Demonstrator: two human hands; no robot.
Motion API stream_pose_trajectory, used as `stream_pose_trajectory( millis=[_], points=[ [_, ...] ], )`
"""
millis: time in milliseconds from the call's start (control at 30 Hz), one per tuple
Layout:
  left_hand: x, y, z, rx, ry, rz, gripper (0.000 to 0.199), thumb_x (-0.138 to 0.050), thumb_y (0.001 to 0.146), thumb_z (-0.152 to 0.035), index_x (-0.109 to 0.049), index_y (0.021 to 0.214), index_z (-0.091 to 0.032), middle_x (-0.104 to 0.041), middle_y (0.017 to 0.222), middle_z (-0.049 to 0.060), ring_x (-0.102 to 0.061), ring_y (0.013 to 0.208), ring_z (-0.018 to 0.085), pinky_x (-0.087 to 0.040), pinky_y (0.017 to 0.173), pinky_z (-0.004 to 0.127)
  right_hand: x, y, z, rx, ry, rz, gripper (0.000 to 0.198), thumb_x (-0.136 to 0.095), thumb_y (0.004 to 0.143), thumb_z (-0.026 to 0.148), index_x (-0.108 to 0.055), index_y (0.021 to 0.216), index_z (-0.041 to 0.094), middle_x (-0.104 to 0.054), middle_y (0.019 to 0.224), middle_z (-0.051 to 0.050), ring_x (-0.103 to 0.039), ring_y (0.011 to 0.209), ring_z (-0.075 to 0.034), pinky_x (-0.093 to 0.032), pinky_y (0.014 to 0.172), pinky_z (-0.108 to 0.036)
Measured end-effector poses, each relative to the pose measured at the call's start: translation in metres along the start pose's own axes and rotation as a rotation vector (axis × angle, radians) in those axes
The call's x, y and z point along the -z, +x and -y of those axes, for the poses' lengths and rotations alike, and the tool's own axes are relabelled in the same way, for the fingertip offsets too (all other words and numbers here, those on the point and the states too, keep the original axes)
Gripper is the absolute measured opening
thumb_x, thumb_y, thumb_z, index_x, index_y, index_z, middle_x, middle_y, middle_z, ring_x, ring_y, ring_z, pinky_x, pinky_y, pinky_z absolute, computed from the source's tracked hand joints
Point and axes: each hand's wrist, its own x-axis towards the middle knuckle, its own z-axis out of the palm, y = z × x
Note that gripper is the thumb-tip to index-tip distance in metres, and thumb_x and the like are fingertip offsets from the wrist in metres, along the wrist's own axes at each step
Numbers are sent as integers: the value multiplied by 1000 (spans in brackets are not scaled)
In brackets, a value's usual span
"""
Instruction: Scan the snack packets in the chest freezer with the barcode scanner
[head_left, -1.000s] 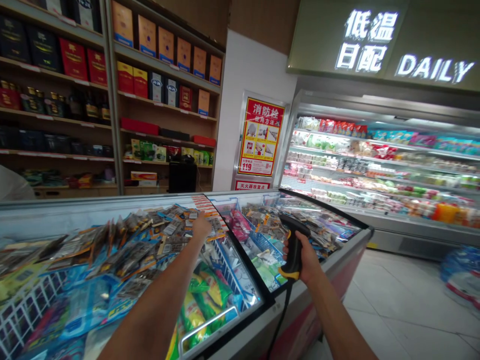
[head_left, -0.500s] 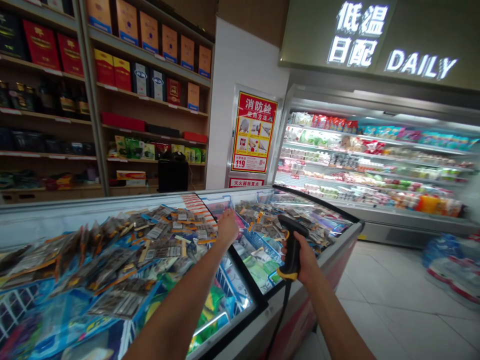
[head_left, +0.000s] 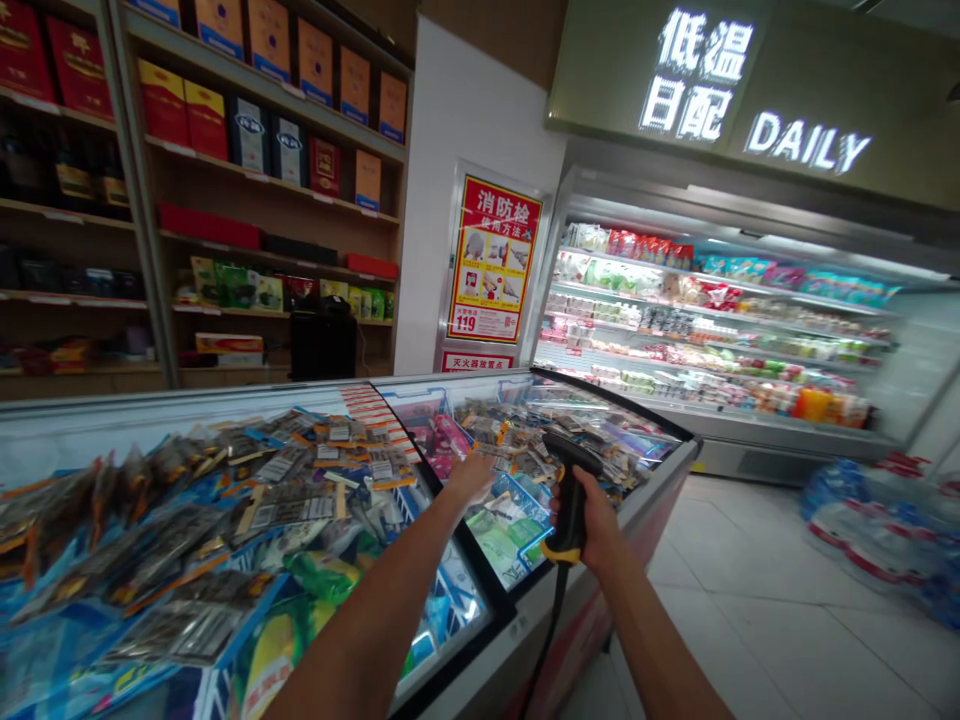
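Apparently reaching over the freezer chest near packets with the left hand, impossible to tell whether wide or narrow, while gripping the scanner in the right hand alongside, next presumably requiring steady aim.

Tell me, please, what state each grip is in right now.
Left grip: blurred; open or closed cannot be told.
Right grip: closed, holding the black-and-yellow scanner.

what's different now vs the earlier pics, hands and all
The left hand moved right, from over the packets across the dark divider to over the right section of the freezer. The view swung right too. Nothing was visibly picked up or let go. The right hand still grips the scanner.
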Motion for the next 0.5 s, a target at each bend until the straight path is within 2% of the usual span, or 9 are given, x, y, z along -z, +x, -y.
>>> stream_pose_trajectory(
  millis=[100, 167, 300, 400, 500],
  points=[
    [13, -5, 18, 121, 61, -82, 29, -36, 81, -22, -62, 94, -17, -64, 98, 12, -55, 99, 26, -36, 86, 43, -5, -2, -3, -11, 0, 6, 21, -57, 70, 37, -54, 69, 16, -53, 49, 2, -46, 39, -10, -39, 35, -21],
    [17, -9, 25, 246, 56, -166, 29, -40, 80, -27, -61, 96, -14, -62, 101, 14, -53, 102, 27, -38, 84, 40, -9, -4, -5, -12, -6, 7, 21, -56, 70, 37, -54, 69, 16, -53, 49, 2, -46, 39, -9, -39, 35, -21],
    [15, -13, 21, 457, 7, -211, 49, -50, 72, -46, -56, 105, -9, -58, 107, 19, -50, 104, 32, -37, 83, 43, -15, -7, -9, -7, -34, 17, 21, -56, 70, 36, -54, 69, 16, -53, 49, 2, -46, 39, -9, -39, 35, -21],
    [8, -10, 14, 457, -21, -200, 54, -58, 67, -44, -54, 107, -8, -59, 106, 19, -51, 103, 33, -35, 85, 44, -18, -8, -10, -20, -46, 19, 20, -56, 70, 36, -53, 69, 16, -53, 49, 2, -46, 39, -9, -38, 35, -21],
    [5, -3, 15, 466, -202, -207, 49, -61, 65, -32, -52, 107, -10, -62, 103, 17, -56, 98, 29, -40, 81, 39, -20, -9, -11, -32, -46, 20, 19, -55, 70, 36, -52, 69, 17, -52, 49, 3, -46, 39, -9, -37, 34, -20]
  ],
)
